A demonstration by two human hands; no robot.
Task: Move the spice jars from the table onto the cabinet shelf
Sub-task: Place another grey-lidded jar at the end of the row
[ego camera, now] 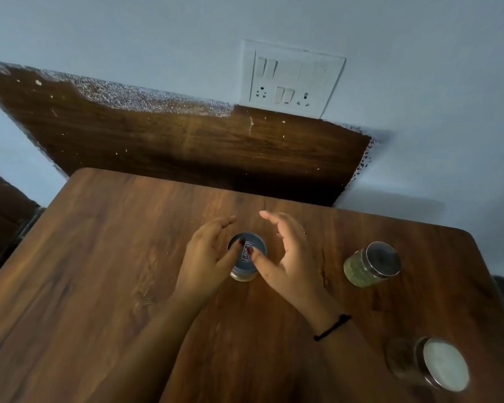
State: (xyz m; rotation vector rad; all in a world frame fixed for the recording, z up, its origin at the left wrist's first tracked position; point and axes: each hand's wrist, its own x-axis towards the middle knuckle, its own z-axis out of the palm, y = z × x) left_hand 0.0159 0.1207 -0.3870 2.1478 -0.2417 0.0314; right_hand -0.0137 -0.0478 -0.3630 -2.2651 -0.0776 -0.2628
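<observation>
1. Hovering over the wooden table (105, 257), both bare hands frame one small spice jar (247, 257) that stands upright near the table's middle.
2. The left hand (207, 257) sits at the jar's 9 o'clock, fingers spread wide and curved; its thumb tip lies over the jar's metal lid (252, 245), though real contact cannot be told.
3. The right hand (288, 257) sits at the jar's 3 o'clock, fingers likewise wide and cupped, thumb tip also over the lid beside the left thumb. Neither hand is closed round the jar.
4. A black thread band (332, 327) circles the right wrist.
5. A second jar (371, 264) with greenish contents stands at 3 o'clock from the hands, well apart from them, and appears to lean in the wide-angle view.
6. A third jar (428, 363) with a pale lid is at about 4 o'clock, near the table's right edge and the frame's lower corner, blurred.
7. At 12 o'clock, beyond the table, a dark wooden panel (186, 141) lies against the pale blue wall (128, 30).
8. A white switch-and-socket plate (291, 78) is set on the wall just above that panel.
</observation>
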